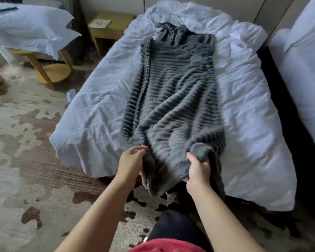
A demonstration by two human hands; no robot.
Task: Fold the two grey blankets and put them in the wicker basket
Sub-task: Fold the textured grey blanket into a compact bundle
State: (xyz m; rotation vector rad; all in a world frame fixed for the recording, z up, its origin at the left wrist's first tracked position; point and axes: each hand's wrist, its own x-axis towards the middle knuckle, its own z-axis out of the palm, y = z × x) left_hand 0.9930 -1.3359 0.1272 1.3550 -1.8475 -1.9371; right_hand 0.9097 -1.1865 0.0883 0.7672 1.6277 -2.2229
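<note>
A grey ribbed blanket [175,99] lies lengthwise as a long narrow strip down the middle of the white bed [91,110]. Its near end hangs over the foot of the bed. My left hand [131,164] grips the near left corner of that end, fingers curled on the fabric. My right hand [198,170] holds the near right corner, thumb on top. A second grey blanket and the wicker basket are not in view.
A second white bed [305,73] stands at the right across a dark gap. At the left, a wooden round table [49,70] carries a white pillow [29,28]. A wooden nightstand [107,28] stands by the wall. Patterned carpet [25,160] covers the floor.
</note>
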